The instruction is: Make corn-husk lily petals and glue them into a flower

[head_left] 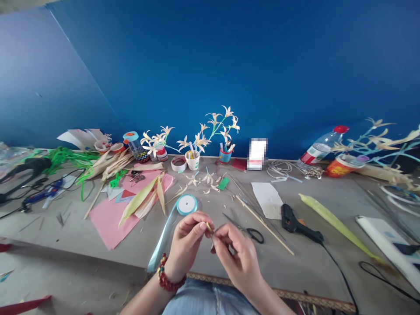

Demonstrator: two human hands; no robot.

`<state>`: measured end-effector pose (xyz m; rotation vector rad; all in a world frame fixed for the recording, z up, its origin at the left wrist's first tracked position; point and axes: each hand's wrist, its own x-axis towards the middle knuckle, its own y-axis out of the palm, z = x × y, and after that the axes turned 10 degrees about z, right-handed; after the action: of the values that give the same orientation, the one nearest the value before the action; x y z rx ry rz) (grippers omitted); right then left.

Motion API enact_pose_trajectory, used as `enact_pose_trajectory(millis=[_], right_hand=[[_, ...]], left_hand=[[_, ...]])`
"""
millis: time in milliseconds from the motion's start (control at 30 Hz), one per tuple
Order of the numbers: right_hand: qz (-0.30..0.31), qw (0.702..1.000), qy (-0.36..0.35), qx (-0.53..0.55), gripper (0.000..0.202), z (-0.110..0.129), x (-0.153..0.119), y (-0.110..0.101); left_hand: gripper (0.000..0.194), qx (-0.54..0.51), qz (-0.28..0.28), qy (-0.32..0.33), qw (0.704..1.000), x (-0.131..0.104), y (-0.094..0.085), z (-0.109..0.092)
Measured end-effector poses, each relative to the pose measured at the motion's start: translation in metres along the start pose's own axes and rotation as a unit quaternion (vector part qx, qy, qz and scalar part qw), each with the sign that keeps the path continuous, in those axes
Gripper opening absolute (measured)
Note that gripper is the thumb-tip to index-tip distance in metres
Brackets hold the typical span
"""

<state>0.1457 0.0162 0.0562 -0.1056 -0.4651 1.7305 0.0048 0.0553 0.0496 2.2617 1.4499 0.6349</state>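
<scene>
At six o'clock, the closed fingertips of the left hand [192,236] and right hand [236,253] pinch a small yellowish piece [209,227], seemingly unfinished, while assembled flowers [201,142] stand at twelve beyond loose, unjoined petals [206,191].

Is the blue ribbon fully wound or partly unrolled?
Partly unrolled: a strip runs from the spool toward the near edge of the table.

- Bottle [316,153], far right: label too blurred to read.
- Orange cup [343,167], far right: yellow marks, illegible.
- Elsewhere: no readable text, brand or number.
</scene>
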Motion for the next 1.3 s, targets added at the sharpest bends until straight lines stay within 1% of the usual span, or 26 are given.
enact_pose_trajectory(millis=[133, 267, 367, 467, 567, 900, 1067, 1300], right_hand=[[-0.001, 1.000, 0.005, 0.007, 0.019, -0.004, 0.000, -0.001], [0.002, 1.000, -0.005, -0.010, 0.019, -0.004, -0.003, -0.007], [-0.011, 1.000, -0.009, -0.011, 0.018, -0.003, -0.003, -0.011], [-0.027, 0.999, -0.018, -0.026, 0.016, -0.003, 0.002, -0.013], [-0.026, 0.998, -0.018, -0.045, 0.015, -0.006, 0.007, -0.013], [-0.013, 0.999, 0.016, -0.044, 0.017, -0.011, 0.011, -0.011], [-0.014, 0.999, 0.033, -0.023, 0.018, -0.011, 0.012, -0.011], [0.002, 0.998, 0.066, 0.009, 0.018, -0.013, 0.015, -0.011]], left_hand=[[0.011, -0.013, 0.012, -0.004, 1.000, 0.002, -0.001, 0.003], [0.009, -0.024, 0.001, -0.007, 1.000, 0.009, -0.003, 0.008], [0.008, -0.047, -0.004, -0.009, 0.999, 0.014, -0.004, 0.012], [0.007, -0.071, -0.007, -0.027, 0.997, 0.017, -0.003, 0.015], [0.008, -0.088, -0.012, -0.044, 0.995, 0.019, -0.003, 0.017], [0.009, -0.102, -0.039, -0.059, 0.992, 0.021, -0.001, 0.016], [0.011, -0.114, -0.046, -0.071, 0.990, 0.022, -0.001, 0.016], [0.009, -0.119, -0.054, -0.065, 0.989, 0.022, 0.000, 0.017]])
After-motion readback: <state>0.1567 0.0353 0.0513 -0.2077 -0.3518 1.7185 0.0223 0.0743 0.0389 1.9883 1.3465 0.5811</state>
